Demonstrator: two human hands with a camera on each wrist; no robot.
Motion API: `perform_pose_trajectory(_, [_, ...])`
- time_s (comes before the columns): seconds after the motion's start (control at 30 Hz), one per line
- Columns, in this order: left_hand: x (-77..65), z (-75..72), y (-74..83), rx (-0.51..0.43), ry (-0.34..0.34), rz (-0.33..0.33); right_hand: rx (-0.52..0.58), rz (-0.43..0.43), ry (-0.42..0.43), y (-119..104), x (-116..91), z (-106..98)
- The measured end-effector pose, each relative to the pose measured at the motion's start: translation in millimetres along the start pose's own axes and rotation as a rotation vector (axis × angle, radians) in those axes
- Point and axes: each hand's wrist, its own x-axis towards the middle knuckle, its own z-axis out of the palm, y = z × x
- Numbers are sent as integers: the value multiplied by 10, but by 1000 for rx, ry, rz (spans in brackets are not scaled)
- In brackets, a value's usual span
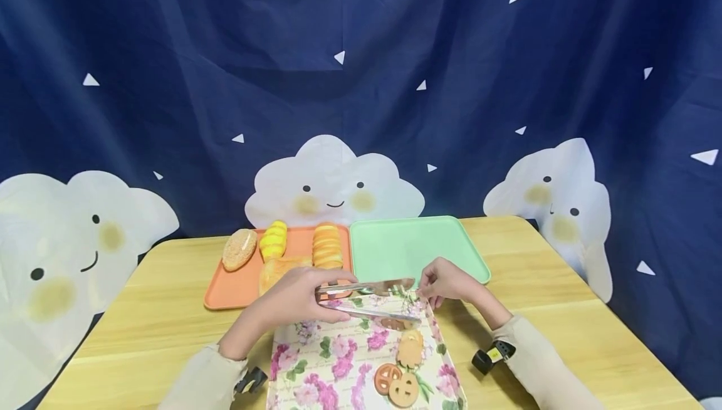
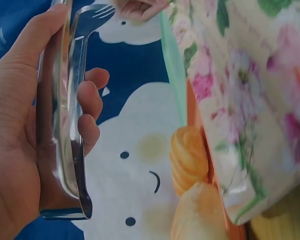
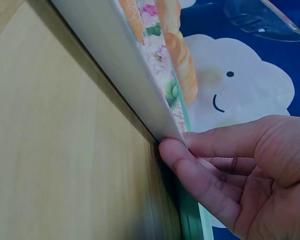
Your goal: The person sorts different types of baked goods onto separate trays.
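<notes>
My left hand (image 1: 299, 297) grips a pair of metal tongs (image 1: 366, 288), thumb on one arm and fingers on the other, above a floral tray (image 1: 316, 360). The tongs' ends stand apart with nothing between them. My right hand (image 1: 448, 281) pinches the floral tray's far right corner between thumb and fingers; the right wrist view shows the thumb (image 3: 225, 140) over its rim. Toward the tray's right side lie a pineapple-shaped cookie (image 1: 410, 348), a brown round cookie (image 1: 387, 377) and a lighter round cookie (image 1: 403, 390). The tongs partly hide another brown piece (image 1: 395, 323) there.
Behind the floral tray, an orange tray (image 1: 225, 288) carries several breads, including a seeded bun (image 1: 239, 249), a yellow roll (image 1: 273, 241) and a striped loaf (image 1: 327, 244). A green tray (image 1: 414, 244) adjoins it on the right. The wooden table (image 1: 141, 322) backs onto a blue curtain (image 1: 361, 103).
</notes>
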Motion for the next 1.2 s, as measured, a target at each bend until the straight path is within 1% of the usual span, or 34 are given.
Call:
perform_pose_trajectory(0.1, [23,47,32,42,-33,19,-4,7,0,-11,-1,-7])
perform_pose_trajectory(0.3, [41,102,109,87,-109,24,-4,10,0,-25,-1,-8])
perform_pose_trajectory(0.43, [49,138,152,110,-132,41,-12,10,1,-27,0,-6])
perform_pose_trajectory(0.63, [65,196,171,102,-169,110,-13,26,6,-16,8,-6])
perform_pose_trajectory(0.7, [67,216,169,100,-182,120,-12,25,5,-9,11,-4])
perform_pose_trajectory(0.77, [67,233,173,108,-185,120,-13,26,7,-5,6,-4])
perform_pose_trajectory(0.9, [66,238,189,72,-198,95,-12,34,8,-6,-9,-4])
perform_pose_trajectory(1.2, [62,220,190,63,-183,92,-7,34,12,-41,-6,-3])
